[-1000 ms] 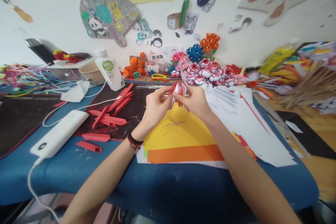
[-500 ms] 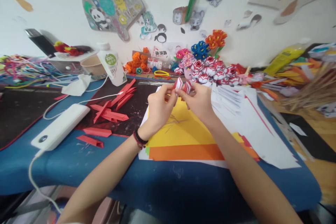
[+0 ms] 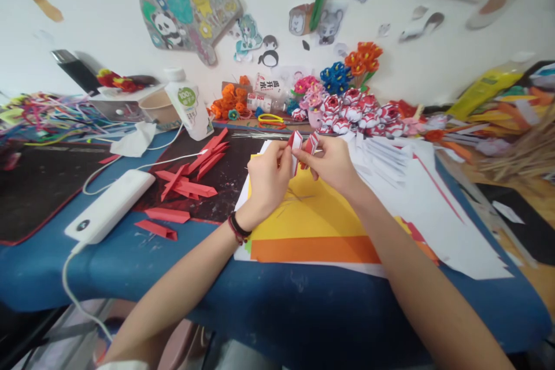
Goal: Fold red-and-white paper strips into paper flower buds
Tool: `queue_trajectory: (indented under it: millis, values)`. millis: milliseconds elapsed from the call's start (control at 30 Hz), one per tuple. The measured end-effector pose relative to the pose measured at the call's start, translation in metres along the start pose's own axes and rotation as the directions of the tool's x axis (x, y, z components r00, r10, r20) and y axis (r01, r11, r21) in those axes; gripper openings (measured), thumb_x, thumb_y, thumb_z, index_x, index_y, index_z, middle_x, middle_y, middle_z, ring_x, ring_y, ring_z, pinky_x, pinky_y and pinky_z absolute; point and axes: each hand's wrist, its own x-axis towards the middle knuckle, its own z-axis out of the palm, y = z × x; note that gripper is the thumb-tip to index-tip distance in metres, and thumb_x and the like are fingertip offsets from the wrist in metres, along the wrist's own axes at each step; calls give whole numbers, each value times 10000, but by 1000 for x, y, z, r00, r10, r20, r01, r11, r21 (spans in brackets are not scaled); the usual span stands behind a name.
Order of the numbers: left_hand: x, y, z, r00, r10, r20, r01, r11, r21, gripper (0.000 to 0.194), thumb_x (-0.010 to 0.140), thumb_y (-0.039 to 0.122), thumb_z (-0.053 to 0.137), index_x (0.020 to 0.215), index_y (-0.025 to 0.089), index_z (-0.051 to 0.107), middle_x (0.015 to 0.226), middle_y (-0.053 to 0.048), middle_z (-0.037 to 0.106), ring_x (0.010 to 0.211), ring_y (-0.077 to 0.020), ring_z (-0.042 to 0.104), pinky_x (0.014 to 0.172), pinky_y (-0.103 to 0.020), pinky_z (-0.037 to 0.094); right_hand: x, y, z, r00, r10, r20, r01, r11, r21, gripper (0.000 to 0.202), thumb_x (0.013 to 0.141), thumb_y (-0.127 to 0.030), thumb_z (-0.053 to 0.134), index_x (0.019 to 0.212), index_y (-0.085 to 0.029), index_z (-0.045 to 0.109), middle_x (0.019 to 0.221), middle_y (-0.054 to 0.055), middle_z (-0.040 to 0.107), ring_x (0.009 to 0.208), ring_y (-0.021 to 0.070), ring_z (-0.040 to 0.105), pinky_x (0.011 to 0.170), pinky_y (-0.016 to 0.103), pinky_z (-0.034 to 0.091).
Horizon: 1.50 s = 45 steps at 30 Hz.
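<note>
left hand (image 3: 269,179): fingers curled in, thumb and fingertips pinching a red-and-white folded paper (image 3: 295,143).
right hand (image 3: 333,163): thumb and fingers closed in a pinch on a second folded part (image 3: 311,143), just beside the first; whether the two are joined i cannot tell, since the fingers cover their lower ends.
held work: between the two hands, above the far part of a yellow sheet (image 3: 321,214).
sheets: an orange sheet (image 3: 316,250) shows along the yellow one's near edge; white sheets (image 3: 451,231) spread to the right.
red strips (image 3: 197,189): folded, mostly piled on a black mat (image 3: 234,167), left of the left hand.
power bank (image 3: 110,205): white, farther left, on the blue tabletop (image 3: 299,289).
by the wall: heaped red-and-white flowers (image 3: 347,113).
</note>
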Motion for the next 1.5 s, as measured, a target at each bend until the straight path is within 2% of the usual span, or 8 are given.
queue_trajectory:
  millis: [267, 433, 600, 733, 967, 1133, 1333, 1500]
  values:
    - [-3, 4, 0, 999, 43, 12, -43, 994, 100, 154, 1025, 252, 541, 1005, 181, 676, 730, -11, 761, 596, -120, 693, 582, -200, 422, -2, -3, 6, 997, 56, -56, -56, 998, 16, 500, 739, -622, 813, 690, -171, 605, 542, 5, 615, 323, 105, 509, 313, 216, 336]
    - [-2, 3, 0, 989, 147, 21, -144, 914, 378, 223, 1048, 273, 502, 1082, 166, 695, 726, -34, 760, 595, -134, 681, 590, -224, 381, -5, -6, 11, 992, 37, -121, -43, 998, -50, 373, 804, -501, 777, 704, -179, 617, 518, -8, 614, 326, 120, 522, 327, 222, 353]
    - [-3, 6, 2, 979, 114, 167, -188, 823, 537, 262, 1052, 238, 461, 1225, 151, 636, 797, -66, 765, 620, -178, 707, 559, -261, 353, -8, -5, 14, 982, -8, -189, -5, 998, -67, 265, 843, -417, 735, 754, -179, 659, 531, -17, 616, 342, 113, 516, 340, 219, 358]
    - [-4, 11, 0, 977, 81, 196, -175, 828, 532, 232, 1062, 240, 460, 1207, 152, 618, 805, -63, 771, 642, -183, 718, 562, -256, 339, -8, -5, 14, 978, -7, -211, -1, 999, -40, 254, 840, -408, 737, 774, -175, 662, 538, -14, 616, 343, 112, 516, 342, 219, 349]
    - [0, 7, -5, 987, 144, 71, -161, 870, 467, 159, 1027, 296, 550, 944, 181, 621, 753, -33, 764, 592, -145, 677, 563, -233, 308, -10, -11, 15, 986, -32, -166, 27, 999, -38, 333, 850, -478, 737, 755, -174, 640, 554, 2, 621, 373, 112, 524, 359, 221, 357]
    - [2, 7, -7, 987, 150, 51, -159, 928, 338, 182, 1014, 292, 571, 866, 193, 610, 620, 15, 691, 531, -115, 624, 565, -220, 315, -10, -14, 10, 986, -79, -144, 65, 993, -103, 317, 869, -479, 719, 773, -184, 651, 637, 41, 669, 499, 161, 628, 421, 240, 426]
    - [9, 5, -12, 986, 161, -35, -148, 957, 249, 226, 1005, 347, 591, 838, 199, 630, 579, 40, 626, 464, -87, 500, 548, -228, 291, -13, -23, 9, 974, -173, -146, 143, 971, -193, 290, 905, -442, 683, 763, -191, 654, 630, 40, 653, 563, 180, 638, 452, 250, 422]
    - [12, 2, -14, 985, 169, -30, -161, 969, 187, 316, 1026, 362, 548, 761, 194, 584, 569, 43, 571, 480, -83, 483, 542, -228, 282, -15, -25, 13, 971, -204, -126, 178, 965, -192, 249, 916, -407, 677, 795, -189, 682, 690, 43, 687, 611, 185, 655, 516, 263, 459]
